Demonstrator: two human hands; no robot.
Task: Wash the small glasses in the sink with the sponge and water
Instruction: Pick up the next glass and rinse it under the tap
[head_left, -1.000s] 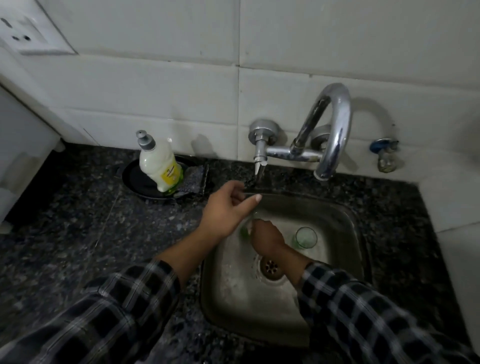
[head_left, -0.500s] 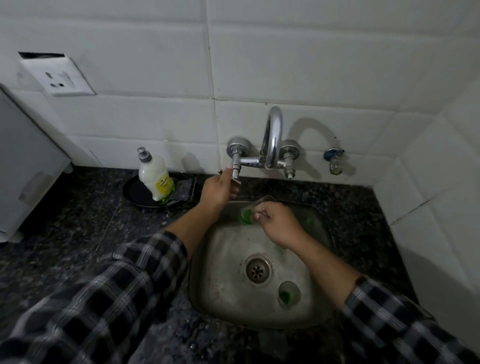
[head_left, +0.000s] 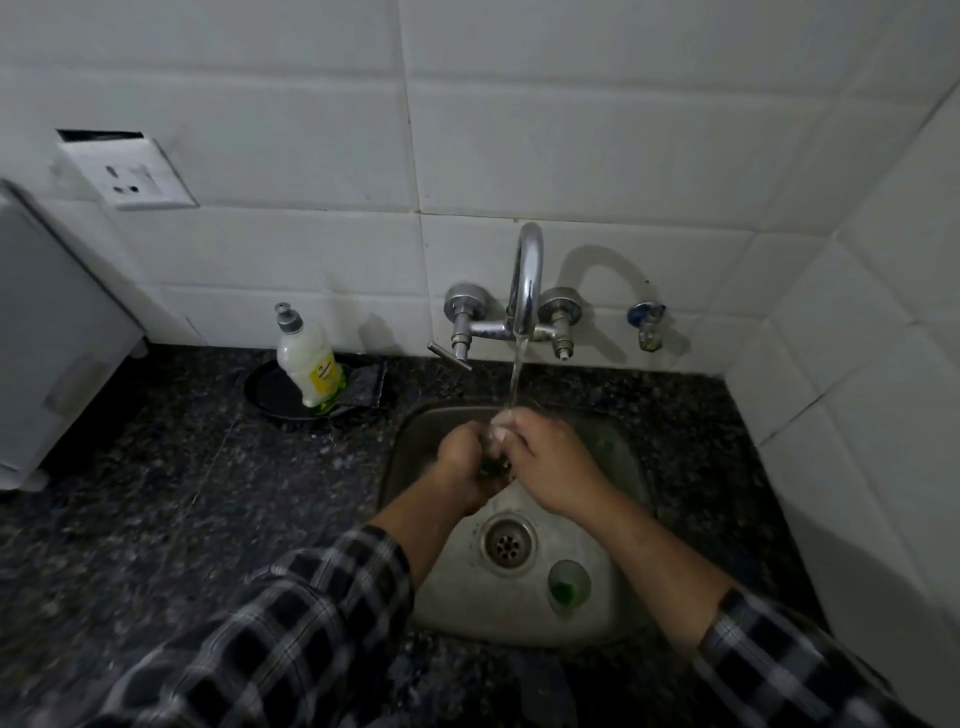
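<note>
Over the steel sink (head_left: 618, 621), my left hand (head_left: 465, 467) and my right hand (head_left: 550, 462) close together around a small green-tinted glass (head_left: 491, 460), mostly hidden between them. A stream of water (head_left: 515, 382) runs from the tap (head_left: 525, 283) onto the glass and my fingers. A second small glass (head_left: 568, 587) with a green bottom stands in the sink, right of the drain (head_left: 508, 543). A dark sponge (head_left: 368, 384) lies on a black dish (head_left: 272, 392) on the counter, left of the sink.
A dish soap bottle (head_left: 307, 366) stands on the black dish. The dark granite counter (head_left: 156, 493) surrounds the sink. A lever handle (head_left: 449, 356) sticks out left of the tap. A small valve (head_left: 645, 322) and a socket (head_left: 127, 176) sit on the tiled wall. A white appliance (head_left: 52, 353) stands far left.
My left hand left the tap lever and joined the right hand on the glass. Water now runs from the spout. The view has tilted and pulled back.
</note>
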